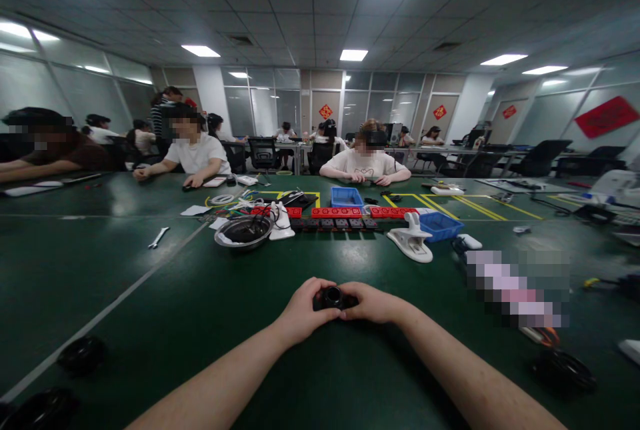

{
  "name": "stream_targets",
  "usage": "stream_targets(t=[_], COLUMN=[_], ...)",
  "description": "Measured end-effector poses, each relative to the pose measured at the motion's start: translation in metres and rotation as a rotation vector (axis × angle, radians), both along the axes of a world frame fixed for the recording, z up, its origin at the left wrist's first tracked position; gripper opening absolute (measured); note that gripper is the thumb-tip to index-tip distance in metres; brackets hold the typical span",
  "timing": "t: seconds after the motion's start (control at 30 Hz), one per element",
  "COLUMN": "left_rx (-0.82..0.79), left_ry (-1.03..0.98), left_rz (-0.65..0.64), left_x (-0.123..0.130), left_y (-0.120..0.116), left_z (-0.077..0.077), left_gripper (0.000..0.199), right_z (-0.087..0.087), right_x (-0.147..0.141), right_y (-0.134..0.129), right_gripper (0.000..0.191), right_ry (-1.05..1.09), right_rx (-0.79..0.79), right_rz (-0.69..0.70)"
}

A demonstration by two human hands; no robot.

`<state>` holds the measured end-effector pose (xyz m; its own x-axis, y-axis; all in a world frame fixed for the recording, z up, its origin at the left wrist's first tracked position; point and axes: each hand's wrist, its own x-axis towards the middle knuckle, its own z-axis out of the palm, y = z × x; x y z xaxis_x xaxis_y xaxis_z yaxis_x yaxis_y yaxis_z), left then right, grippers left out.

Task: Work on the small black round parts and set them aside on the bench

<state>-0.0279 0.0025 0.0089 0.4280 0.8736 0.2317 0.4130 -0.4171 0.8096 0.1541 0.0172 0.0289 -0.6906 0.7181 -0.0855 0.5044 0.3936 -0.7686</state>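
A small black round part (333, 296) with a ring-shaped opening facing up is held between both hands, low over the green table (240, 343). My left hand (309, 310) wraps round its left side, thumb in front. Round the right side curls my right hand (367, 303), its thumb and fingertips close to those of the left. The hands hide most of the part, so its full shape cannot be made out.
Ahead lie a metal bowl (243, 233), a white clip stand (413, 240), blue trays (346, 197) and red power strips (335, 213). A wrench (159, 237) is at left. Black round parts (81, 355) lie lower left, another (564, 370) lower right. People sit across the table.
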Motion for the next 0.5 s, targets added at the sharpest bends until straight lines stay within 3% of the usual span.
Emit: stream_targets(t=[0.5], left_rx=[-0.01], left_ry=[0.003], left_rz=[0.003], left_x=[-0.0008], left_y=[-0.002], left_z=[0.0035], left_gripper=[0.038], right_z=[-0.0031], right_x=[0.0001], right_y=[0.0011], right_gripper=[0.024], right_ry=[0.027], right_rx=[-0.019], right_rz=[0.0])
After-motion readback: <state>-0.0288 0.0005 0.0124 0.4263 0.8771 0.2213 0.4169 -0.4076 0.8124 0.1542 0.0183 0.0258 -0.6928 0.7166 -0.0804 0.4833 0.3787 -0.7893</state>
